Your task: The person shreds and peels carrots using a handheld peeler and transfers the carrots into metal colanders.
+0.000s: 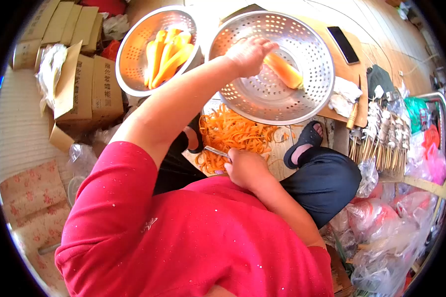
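Observation:
My left hand (pixel 252 55) is over the large metal colander (pixel 262 106), its fingers loosely apart beside the upper end of a peeled orange carrot (pixel 284 72). That carrot lies on the colander's perforated inside. Low in front of my body, my right hand (pixel 247 169) is closed around a metal peeler (pixel 216 152), whose tip points left. Orange peelings (pixel 238 133) are heaped on the floor beneath. Several peeled carrots (pixel 168 57) rest in a second colander (pixel 129 64) at the upper left.
A phone (pixel 343 45) and a wood-handled knife (pixel 352 115) lie on a wooden board (pixel 319 29) at the right. Skewered food (pixel 386 131) is beside it. Cardboard boxes (pixel 101 86) stand at the left, plastic bags (pixel 381 222) at the lower right. My sandalled feet flank the peelings.

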A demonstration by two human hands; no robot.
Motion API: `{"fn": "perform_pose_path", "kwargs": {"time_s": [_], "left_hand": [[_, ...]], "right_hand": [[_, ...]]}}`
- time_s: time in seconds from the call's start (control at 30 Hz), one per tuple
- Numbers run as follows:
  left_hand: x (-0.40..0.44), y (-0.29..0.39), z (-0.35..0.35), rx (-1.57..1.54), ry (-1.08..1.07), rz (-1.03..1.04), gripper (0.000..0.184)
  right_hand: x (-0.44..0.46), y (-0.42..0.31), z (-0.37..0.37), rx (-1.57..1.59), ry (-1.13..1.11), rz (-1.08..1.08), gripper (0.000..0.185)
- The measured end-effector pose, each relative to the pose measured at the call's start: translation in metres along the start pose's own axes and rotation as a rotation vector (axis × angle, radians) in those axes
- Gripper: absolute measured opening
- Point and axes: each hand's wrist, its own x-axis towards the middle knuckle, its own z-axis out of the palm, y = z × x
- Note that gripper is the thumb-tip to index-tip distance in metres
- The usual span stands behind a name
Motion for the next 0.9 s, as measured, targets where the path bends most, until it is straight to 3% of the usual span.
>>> {"fn": "perform_pose_path", "kwargs": {"time_s": [0.07,0.1,0.17,0.3,0.33,0.37,0.43,0.5,0.57,0.63,0.7,0.8,0.9], "left_hand": [[0.019,0.034,-0.004,0.146,-0.425,0.007,0.053],[0.028,0.037,0.007,0.143,-0.428,0.021,0.053],[0.041,0.037,0.027,0.198,-0.682,0.008,0.05],[0.031,0.016,0.03,0.288,-0.464,0.178,0.054],[0.026,0.011,0.016,0.187,-0.202,0.283,0.053],[0.024,0.007,0.003,0.03,-0.246,0.125,0.056],[0.01,0.007,-0.032,-0.449,0.03,0.014,0.053],[-0.017,0.013,-0.073,-0.78,0.251,-0.271,0.049],[-0.046,0.002,-0.107,-1.178,0.455,-0.406,0.042],[-0.086,-0.01,-0.131,-1.464,0.445,-0.622,0.046],[-0.131,0.004,-0.14,-1.535,0.411,-0.881,0.048],[-0.194,-0.006,-0.098,-1.717,0.39,-1.001,0.051],[-0.244,-0.009,-0.052,-2.02,0.393,-1.142,0.059]], "right_hand": [[0.0,0.006,0.002,0.032,0.042,-0.026,0.026],[0.0,0.008,0.004,0.056,0.078,-0.066,0.028],[0.001,0.011,0.002,0.059,0.081,-0.062,0.027],[-0.003,0.008,-0.001,0.045,0.084,-0.055,0.026],[-0.003,0.005,-0.003,0.023,0.066,-0.043,0.025],[-0.005,0.003,-0.004,0.023,0.065,-0.051,0.025],[-0.009,0.0,-0.005,0.058,0.1,-0.086,0.025],[-0.008,0.0,0.001,0.094,0.157,-0.115,0.025],[-0.007,-0.004,-0.001,0.095,0.232,-0.01,0.025],[-0.002,0.0,0.008,0.199,0.356,0.019,0.026],[0.004,0.003,0.012,0.297,0.474,0.049,0.028],[-0.002,-0.008,0.013,0.483,0.463,-0.054,0.028],[-0.02,-0.044,0.019,0.4,0.429,-0.242,0.024]]}}
